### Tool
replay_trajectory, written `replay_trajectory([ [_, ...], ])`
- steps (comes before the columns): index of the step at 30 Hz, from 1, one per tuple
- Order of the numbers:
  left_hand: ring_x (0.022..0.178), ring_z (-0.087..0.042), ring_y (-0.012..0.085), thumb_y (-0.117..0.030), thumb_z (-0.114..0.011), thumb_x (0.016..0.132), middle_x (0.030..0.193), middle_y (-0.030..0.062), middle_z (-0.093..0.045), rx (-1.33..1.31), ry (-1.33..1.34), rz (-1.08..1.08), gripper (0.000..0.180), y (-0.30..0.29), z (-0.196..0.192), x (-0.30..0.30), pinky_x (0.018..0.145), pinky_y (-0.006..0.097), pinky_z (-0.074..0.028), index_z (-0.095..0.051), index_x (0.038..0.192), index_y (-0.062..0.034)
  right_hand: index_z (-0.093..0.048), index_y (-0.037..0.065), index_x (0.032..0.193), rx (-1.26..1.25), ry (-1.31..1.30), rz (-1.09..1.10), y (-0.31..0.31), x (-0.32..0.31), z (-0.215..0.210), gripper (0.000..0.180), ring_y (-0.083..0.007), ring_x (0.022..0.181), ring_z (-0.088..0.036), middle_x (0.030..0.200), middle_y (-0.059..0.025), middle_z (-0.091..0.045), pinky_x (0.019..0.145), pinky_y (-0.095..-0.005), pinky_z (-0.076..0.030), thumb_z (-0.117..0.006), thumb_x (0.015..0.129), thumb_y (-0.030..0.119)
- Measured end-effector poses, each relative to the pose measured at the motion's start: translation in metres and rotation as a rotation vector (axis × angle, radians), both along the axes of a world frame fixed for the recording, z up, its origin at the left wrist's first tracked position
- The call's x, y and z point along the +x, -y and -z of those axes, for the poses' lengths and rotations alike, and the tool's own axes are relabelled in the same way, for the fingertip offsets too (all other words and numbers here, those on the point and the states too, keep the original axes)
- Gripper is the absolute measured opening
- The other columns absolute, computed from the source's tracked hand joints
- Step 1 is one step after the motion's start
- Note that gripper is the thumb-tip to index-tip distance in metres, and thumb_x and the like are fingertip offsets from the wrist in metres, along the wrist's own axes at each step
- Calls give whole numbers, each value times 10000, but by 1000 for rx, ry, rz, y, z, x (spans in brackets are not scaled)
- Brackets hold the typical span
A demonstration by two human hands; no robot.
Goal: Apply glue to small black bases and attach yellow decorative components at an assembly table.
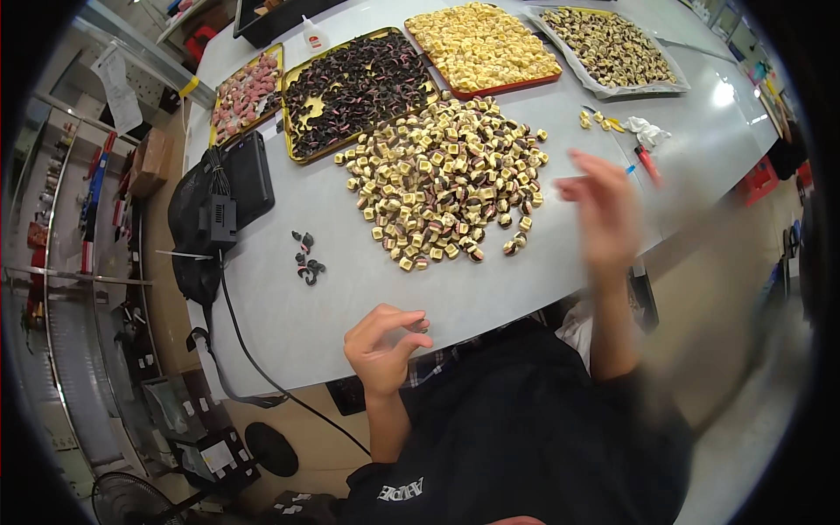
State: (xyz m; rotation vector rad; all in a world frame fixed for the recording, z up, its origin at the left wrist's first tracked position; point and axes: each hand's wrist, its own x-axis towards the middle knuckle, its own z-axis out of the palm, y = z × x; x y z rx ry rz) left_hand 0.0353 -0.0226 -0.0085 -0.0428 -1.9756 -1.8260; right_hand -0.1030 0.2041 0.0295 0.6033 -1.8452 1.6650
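Near the table's front edge my left hand (382, 348) is closed in a pinch, thumb against forefinger. A tiny piece shows between its fingertips, too small to name. My right hand (605, 214) is raised to the right of the pile, smeared by motion, so its grip is unclear. Between and beyond my hands lies a large heap of small cream-and-dark pieces (446, 179), some showing a pink band and square cream faces. Several loose dark curved bits (308, 262) lie on the grey table left of the heap.
Behind the heap stand a tray of pink pieces (249, 92), a tray of dark curved pieces (354, 87), a tray of cream pieces (481, 44) and a lined tray of dark-and-cream pieces (608, 48). A black bag (197, 214) with a cable sits left; a red-handled tool (647, 164) lies right.
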Motion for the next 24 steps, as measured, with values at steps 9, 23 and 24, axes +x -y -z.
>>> replay_trajectory([
  [9,628,-590,168,-12,-757,615,689,88,-605,-24,-26,20,245,0,-2,-1,579,253,-470,-652,833,30,-604,9,1006,118,214,429,-114,-64,8,159,-129,828,-572,1017,-85,-602,689,-245,-484,-533,879,71],
  [23,622,-580,172,23,-753,605,703,98,-602,-39,-15,-23,256,-3,1,-3,591,249,-450,-637,833,26,-583,9,849,898,96,239,-95,-138,34,157,-242,712,-576,789,-111,-541,654,-316,-480,-680,751,84],
  [24,621,-578,171,13,-757,606,705,98,-601,-40,-12,-19,256,-3,2,-4,591,249,-449,-634,830,26,-596,11,873,847,125,230,-96,-133,31,153,-223,708,-585,798,-105,-550,662,-301,-487,-673,757,74],
])
